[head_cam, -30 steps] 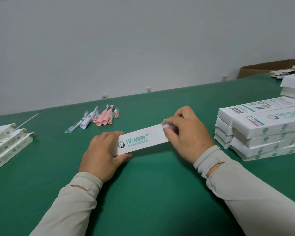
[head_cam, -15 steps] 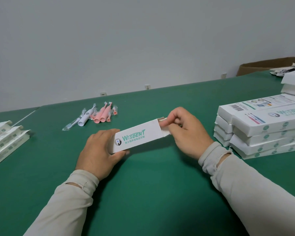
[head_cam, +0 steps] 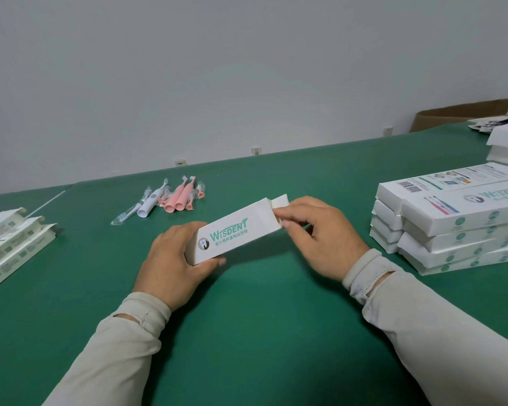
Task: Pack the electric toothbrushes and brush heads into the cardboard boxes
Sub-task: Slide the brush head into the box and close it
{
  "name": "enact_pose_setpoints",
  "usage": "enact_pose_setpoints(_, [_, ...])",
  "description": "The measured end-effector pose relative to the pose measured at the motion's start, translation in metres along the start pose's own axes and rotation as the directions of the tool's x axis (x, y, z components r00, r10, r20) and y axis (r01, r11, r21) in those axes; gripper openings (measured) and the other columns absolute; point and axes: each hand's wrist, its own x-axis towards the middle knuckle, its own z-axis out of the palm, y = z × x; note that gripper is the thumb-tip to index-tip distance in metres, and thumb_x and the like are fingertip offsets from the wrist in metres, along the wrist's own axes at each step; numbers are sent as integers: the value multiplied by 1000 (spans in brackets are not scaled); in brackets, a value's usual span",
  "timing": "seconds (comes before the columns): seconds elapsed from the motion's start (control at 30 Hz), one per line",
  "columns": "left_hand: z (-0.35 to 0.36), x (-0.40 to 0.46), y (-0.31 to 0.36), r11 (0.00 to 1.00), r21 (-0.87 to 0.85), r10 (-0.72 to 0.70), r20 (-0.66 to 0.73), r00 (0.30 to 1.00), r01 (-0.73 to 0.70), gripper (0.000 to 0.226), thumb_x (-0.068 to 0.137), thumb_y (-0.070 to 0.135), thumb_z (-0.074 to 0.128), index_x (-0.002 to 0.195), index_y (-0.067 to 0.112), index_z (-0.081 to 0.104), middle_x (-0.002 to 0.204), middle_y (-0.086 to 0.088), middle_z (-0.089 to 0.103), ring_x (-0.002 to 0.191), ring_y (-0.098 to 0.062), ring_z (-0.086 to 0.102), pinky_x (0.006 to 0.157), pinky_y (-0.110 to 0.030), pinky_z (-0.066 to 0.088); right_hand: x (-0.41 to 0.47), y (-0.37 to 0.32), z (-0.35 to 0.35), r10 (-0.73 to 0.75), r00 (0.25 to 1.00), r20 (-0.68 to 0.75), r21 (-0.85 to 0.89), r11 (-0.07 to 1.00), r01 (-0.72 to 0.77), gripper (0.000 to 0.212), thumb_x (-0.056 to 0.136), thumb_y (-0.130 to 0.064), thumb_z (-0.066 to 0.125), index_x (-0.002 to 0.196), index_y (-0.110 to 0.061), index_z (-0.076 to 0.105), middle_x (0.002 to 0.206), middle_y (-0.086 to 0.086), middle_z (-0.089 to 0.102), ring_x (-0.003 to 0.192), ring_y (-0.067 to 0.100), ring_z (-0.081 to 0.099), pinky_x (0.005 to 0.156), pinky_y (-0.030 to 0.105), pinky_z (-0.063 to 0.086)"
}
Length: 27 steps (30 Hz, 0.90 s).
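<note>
Fingers (head_cam: pixel 288 213) of the right hand (head_cam: pixel 320 235) pinch the open end flap (head_cam: pixel 279 200) of a white box (head_cam: pixel 232 231); the left hand (head_cam: pixel 173 259) wraps around its other end, holding it tilted above the green table (head_cam: pixel 261 332); loose toothbrushes (head_cam: pixel 170 200) lie behind it; packed boxes (head_cam: pixel 452 224) sit stacked at the right.

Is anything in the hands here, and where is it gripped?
One white rectangular cardboard box with green lettering: the left hand clasps its near closed end, and the right hand fingers pinch the flaps at its far open end.
</note>
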Motion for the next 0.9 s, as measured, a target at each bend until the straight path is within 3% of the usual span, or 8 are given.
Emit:
enact_pose_setpoints(0.1, [0,0,1,1000,11,8,-2,1000,-8,56,72,47,82,122,38,58,107,12,58,105,-21,51,91,-41,45,1,-3,-1,-32,999,-37,-21,999,31,26,95,-12,58,114,-25,71,108,-11,62,94,5,58,87,20,46])
enact_pose_setpoints(0.2, [0,0,2,1000,16,6,-10,1000,-5,56,72,47,81,122,38,58,107,13,57,105,-20,51,90,-42,46,1,-7,-1,-24,997,-67,-63,998,20,30,92,-24,55,116,-42,50,108,-21,59,83,4,55,73,26,45])
enact_pose_setpoints(0.27, [0,1,2,1000,21,5,-15,1000,-4,56,72,47,81,122,38,58,108,12,58,105,-20,51,90,-43,47,1,-9,2,32,994,-104,61,998,-26,35,90,-24,60,116,-42,44,105,-22,61,77,5,56,70,24,45])
enact_pose_setpoints(0.47, [-1,0,5,999,50,16,-42,999,-14,55,73,46,81,122,38,57,108,14,56,105,-20,50,88,-41,46,0,-9,6,181,975,-128,360,925,-124,15,86,-21,72,89,-35,68,82,-30,66,59,-1,53,60,13,45])
enact_pose_setpoints(0.63, [-4,0,6,998,55,15,-50,999,-12,55,73,46,81,122,39,58,109,14,58,106,-19,51,88,-43,48,2,-10,11,277,950,-142,417,887,-196,17,88,-15,70,88,-32,67,86,-17,71,77,19,68,76,37,59])
enact_pose_setpoints(0.8, [-6,-2,10,998,68,16,-53,998,-12,56,73,46,81,123,38,58,108,16,56,106,-19,49,87,-42,47,3,-9,9,321,941,-110,506,833,-225,17,89,-8,69,87,-24,68,76,-9,72,66,18,66,62,28,56])
enact_pose_setpoints(0.9, [-7,-3,13,995,96,8,-49,999,-3,58,73,45,80,126,37,58,111,15,56,108,-20,48,88,-42,46,2,-7,8,320,941,-109,467,852,-236,13,88,-11,72,83,-23,71,72,1,71,63,17,65,66,37,59])
